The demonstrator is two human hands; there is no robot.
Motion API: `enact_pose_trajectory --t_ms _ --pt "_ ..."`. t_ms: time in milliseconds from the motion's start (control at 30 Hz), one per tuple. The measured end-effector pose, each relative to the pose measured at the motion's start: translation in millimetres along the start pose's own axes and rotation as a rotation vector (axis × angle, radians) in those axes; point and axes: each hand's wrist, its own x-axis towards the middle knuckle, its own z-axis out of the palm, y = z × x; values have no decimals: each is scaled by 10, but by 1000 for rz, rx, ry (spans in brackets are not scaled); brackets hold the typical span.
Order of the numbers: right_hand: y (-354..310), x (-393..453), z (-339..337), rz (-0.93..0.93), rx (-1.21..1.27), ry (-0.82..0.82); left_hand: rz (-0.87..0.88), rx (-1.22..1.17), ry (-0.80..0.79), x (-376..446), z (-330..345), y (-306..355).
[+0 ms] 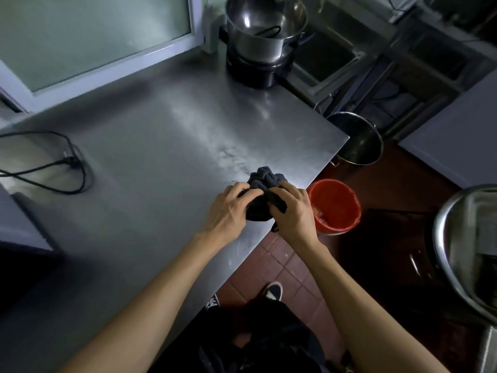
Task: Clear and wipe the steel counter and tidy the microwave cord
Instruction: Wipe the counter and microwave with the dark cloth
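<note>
We bunch the dark cloth [265,193] — left hand [228,211], right hand [294,211], fingers curled round it — beside the steel counter [161,146] edge, likely regathering it for wiping; the cord [51,168] waits at nine o'clock.

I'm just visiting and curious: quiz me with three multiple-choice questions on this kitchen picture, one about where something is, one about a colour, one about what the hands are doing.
1. Where does the black cord lie?
A. on the counter's left side
B. in the bucket
C. on the floor tiles

2. What colour is the bucket on the floor?
A. blue
B. red
C. white

3. What are the hands doing?
A. both hang idle
B. one lifts a pot
C. both grip the dark cloth

Answers:
1 A: the black cord loops on the steel counter at the left.
2 B: the bucket by the counter's edge is red.
3 C: the left hand and the right hand grip the bunched dark cloth.
</note>
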Motion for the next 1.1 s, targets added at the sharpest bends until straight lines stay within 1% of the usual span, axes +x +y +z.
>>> enact_pose_trajectory --t_ms 133,300,567,700,900,1100 --pt "316 292 -55 15 6 -9 -7 -4 -5 383 191 55" --pt "911 745 -185 20 28 -22 -34 -17 -40 996 556 216" --pt "2013 1551 -474 64 31 -118 -178 -83 -92 2034 1266 654" --pt "2483 1831 -553 77 38 -173 -242 -88 -129 2424 1620 796" --pt "2864 2206 -425 86 67 -222 -322 -125 -126 2779 1965 729" --pt "3018 2532 -179 58 103 -236 -410 -118 -77 3046 2064 569"
